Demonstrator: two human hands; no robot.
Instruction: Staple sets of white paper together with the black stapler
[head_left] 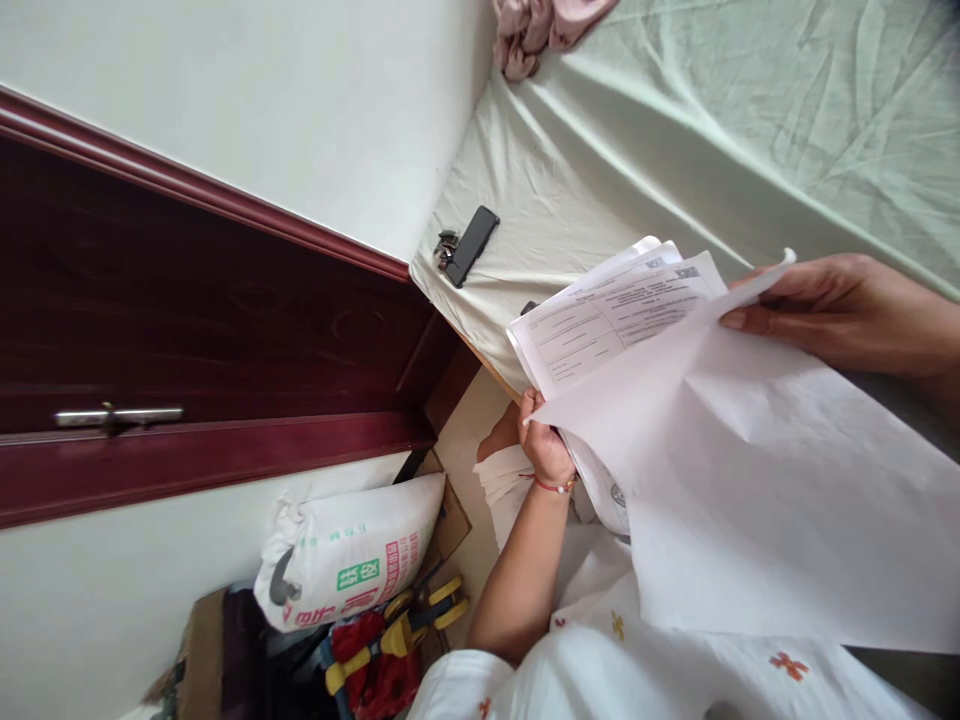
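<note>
My left hand (547,445) is closed around the lower edge of a stack of printed papers (600,330), with a red string bracelet at its wrist. Text in table boxes and small square codes in the top corners show on the printed pages. Between the thumb and fingers of my right hand (840,305) is the corner of a large white sheet (780,480). That sheet is lifted and slants across the stack, hiding much of it. Its visible side looks blank. Both hands are in front of my white shirt with small embroidered flowers.
A pale green sheet covers the bed (660,150); a black phone (472,245), keys (446,246) and a pink cloth (536,30) lie on it. At left are a dark red door (225,320), a white printed sack (360,550) and a yellow-wheeled toy (390,640).
</note>
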